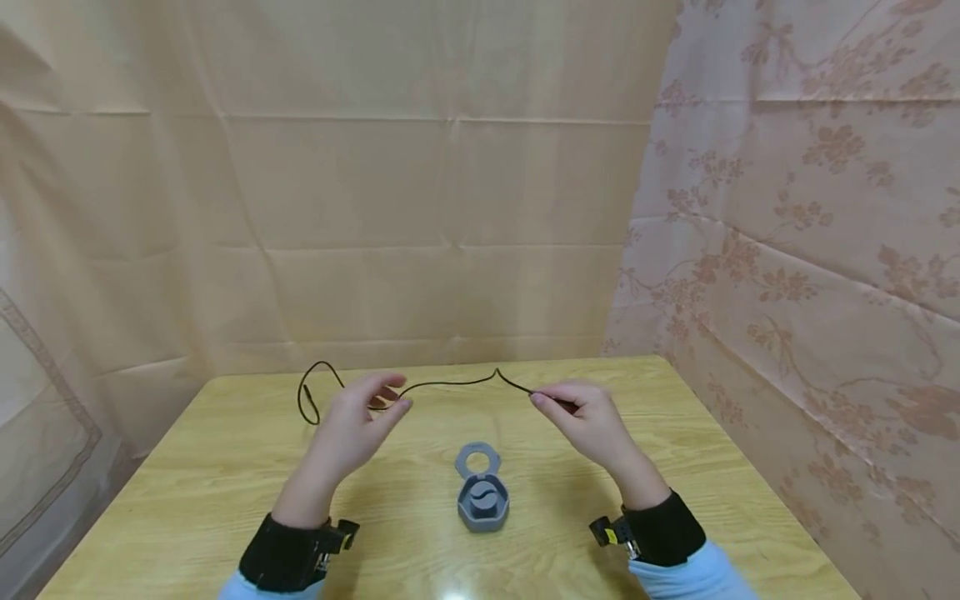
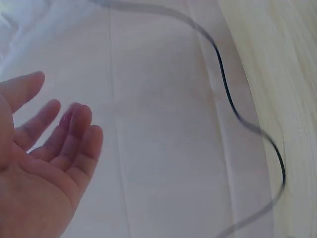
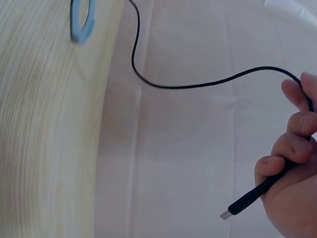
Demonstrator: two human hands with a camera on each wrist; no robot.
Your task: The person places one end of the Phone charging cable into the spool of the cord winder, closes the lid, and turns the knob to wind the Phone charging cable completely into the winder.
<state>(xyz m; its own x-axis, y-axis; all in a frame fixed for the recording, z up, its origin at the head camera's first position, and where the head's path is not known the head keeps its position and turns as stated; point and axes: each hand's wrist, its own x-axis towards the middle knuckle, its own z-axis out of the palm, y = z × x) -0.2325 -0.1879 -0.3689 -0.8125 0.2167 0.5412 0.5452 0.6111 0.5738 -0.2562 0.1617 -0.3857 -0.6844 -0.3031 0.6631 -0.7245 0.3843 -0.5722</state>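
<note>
A thin black USB cable stretches in the air between the two hands. My right hand grips its right end, fingers curled round it. In the right wrist view, the black plug with its metal tip sticks out below the little finger. My left hand is raised beside the cable's other part, thumb and fingers spread apart. The left wrist view shows that hand loosely bent with nothing in it, while the cable passes well off to the side. Beyond the left hand, the cable's far end loops.
On the wooden table, between the forearms, stands a small grey hexagonal case with its ring-shaped lid flipped back. A beige curtain hangs behind the table and a floral one along the right.
</note>
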